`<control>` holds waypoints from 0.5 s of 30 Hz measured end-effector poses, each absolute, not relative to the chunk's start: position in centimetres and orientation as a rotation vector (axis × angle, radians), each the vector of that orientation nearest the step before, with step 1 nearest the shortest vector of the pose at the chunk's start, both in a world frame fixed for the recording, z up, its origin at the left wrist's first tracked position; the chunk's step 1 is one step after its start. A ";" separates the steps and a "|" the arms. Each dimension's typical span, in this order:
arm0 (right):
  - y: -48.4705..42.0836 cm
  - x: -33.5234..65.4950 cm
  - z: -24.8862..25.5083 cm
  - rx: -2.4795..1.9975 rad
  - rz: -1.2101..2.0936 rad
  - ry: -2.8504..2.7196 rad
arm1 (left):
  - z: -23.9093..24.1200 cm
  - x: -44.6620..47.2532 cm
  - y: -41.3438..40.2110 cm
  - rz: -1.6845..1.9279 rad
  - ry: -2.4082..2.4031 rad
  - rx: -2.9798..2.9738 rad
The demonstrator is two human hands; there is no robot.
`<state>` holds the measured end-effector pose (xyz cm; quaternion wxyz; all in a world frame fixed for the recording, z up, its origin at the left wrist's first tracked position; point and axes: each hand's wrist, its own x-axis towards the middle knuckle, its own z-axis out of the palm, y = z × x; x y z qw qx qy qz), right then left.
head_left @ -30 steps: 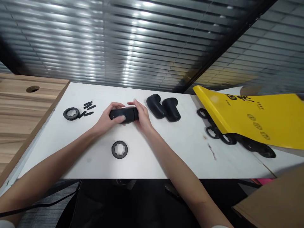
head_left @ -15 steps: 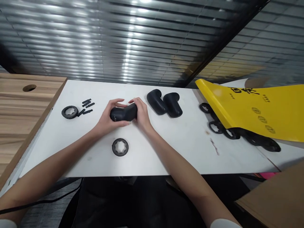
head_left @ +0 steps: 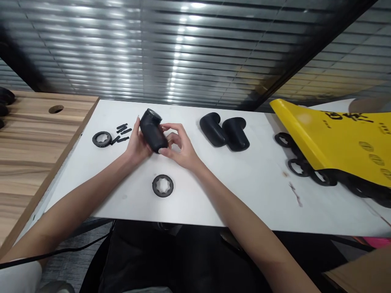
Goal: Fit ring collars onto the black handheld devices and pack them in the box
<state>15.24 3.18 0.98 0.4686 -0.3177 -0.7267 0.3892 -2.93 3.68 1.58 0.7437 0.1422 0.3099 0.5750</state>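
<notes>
Above the white table I hold a black elbow-shaped part (head_left: pixel 153 132), tilted, with its round end face up and away from me. My left hand (head_left: pixel 137 143) cradles it from the left and below, some fingers hidden behind it. At its lower right end, my right hand (head_left: pixel 180 147) grips with thumb and fingertips, the fingers curled. A black ring with a scalloped inner edge (head_left: pixel 155 190) lies nearer me, below the hands. To the left rest a second scalloped ring (head_left: pixel 95 142) and several small black strips (head_left: pixel 122 129).
Two similar black elbow-shaped parts (head_left: pixel 213 132) lie side by side right of my hands. Farther right, a yellow printed sheet (head_left: pixel 339 142) partly covers several black rings (head_left: pixel 295 170) and other dark parts. A wood-grain surface (head_left: pixel 36 134) adjoins at left; slatted blinds (head_left: pixel 122 53) stand behind.
The black elbow-shaped part has turned from lying roughly level to tilted, its round end now upward. My right hand has shifted to its lower end. The view has swung slightly left.
</notes>
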 end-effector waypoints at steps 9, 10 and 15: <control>1.2 16.4 6.0 -1.227 1.644 -2.675 | 2.4 -3.4 3.4 1.220 0.446 0.045; 0.5 15.9 6.3 -1.265 1.500 -2.772 | 2.3 -3.3 3.5 1.221 0.451 0.052; -1.5 14.2 6.3 -1.142 0.885 -3.010 | 2.4 -3.2 3.5 1.214 0.460 0.059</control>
